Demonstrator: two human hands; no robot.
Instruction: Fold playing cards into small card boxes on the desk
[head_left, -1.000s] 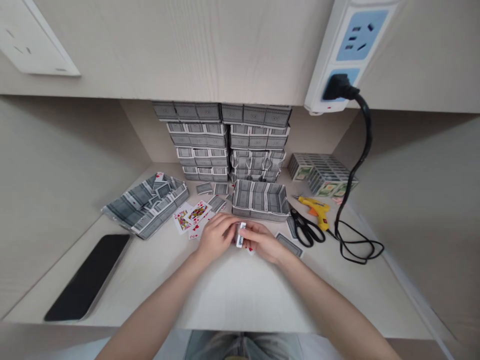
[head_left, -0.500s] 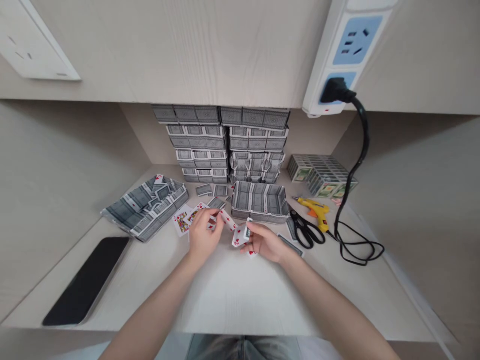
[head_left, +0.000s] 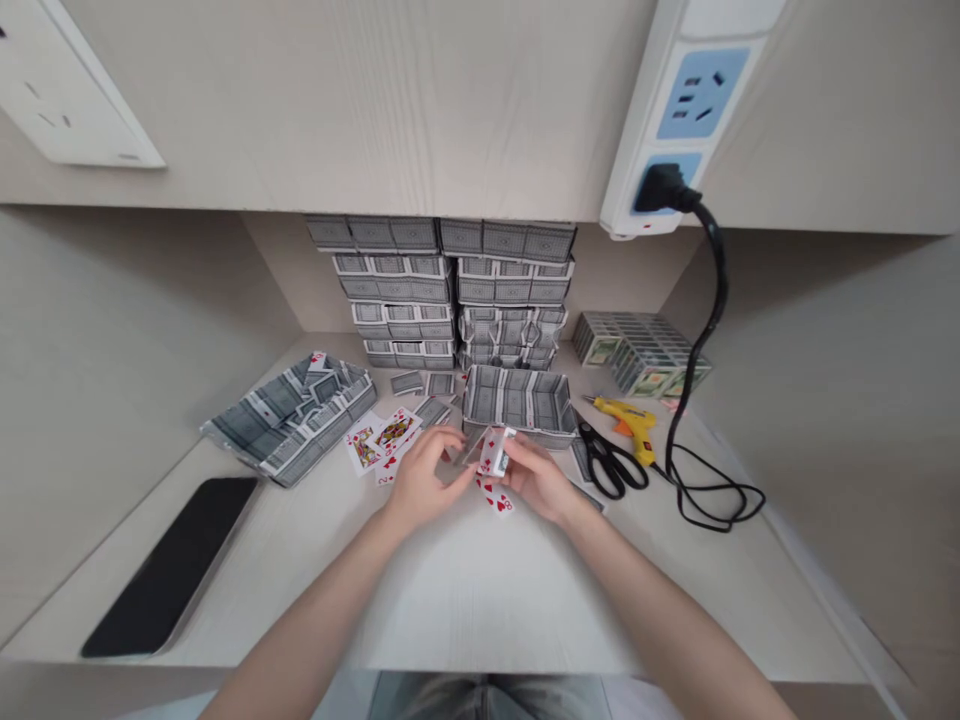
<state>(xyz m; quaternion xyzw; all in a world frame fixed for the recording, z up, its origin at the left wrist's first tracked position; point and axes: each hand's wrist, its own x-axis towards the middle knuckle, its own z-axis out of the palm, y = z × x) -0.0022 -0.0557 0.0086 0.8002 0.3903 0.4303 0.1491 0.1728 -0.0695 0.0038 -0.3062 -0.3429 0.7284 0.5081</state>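
Head camera: Bare forearms [head_left: 330, 610] reach across a pale desk [head_left: 480, 610], fingertips nearly meeting.

Right hand [head_left: 544, 485]: Thumb and fingers grip a small bunch of cards [head_left: 491, 455], one white edge raised at the fingertips; the number held is unclear.

Left hand [head_left: 420, 480]: Thumb and fingers curl apart beside a thin card [head_left: 474, 447], blurred and seen nearly edge-on; whether they pinch it cannot be told.

Chief risk: The bunch could fan out or drop if the right thumb eased, as that pressure appears to be all that holds it.

Thin card: A hard tug from the left fingers might bend it or drag its neighbours loose.

Heart card [head_left: 501, 502]: Partly covered just below the right fingertips, it could be swept aside by a low knuckle.

Box [head_left: 559, 438]: Standing just beyond both sets of fingertips, it might be knocked by a forward push.

Scissors [head_left: 598, 447]: Near the right fingers, on their outer side beside the glue gun [head_left: 637, 428], they could catch a wide sweep.

Face cards [head_left: 397, 430]: Overlapping just beyond the left knuckles, they could scatter if that hand brushed outward.
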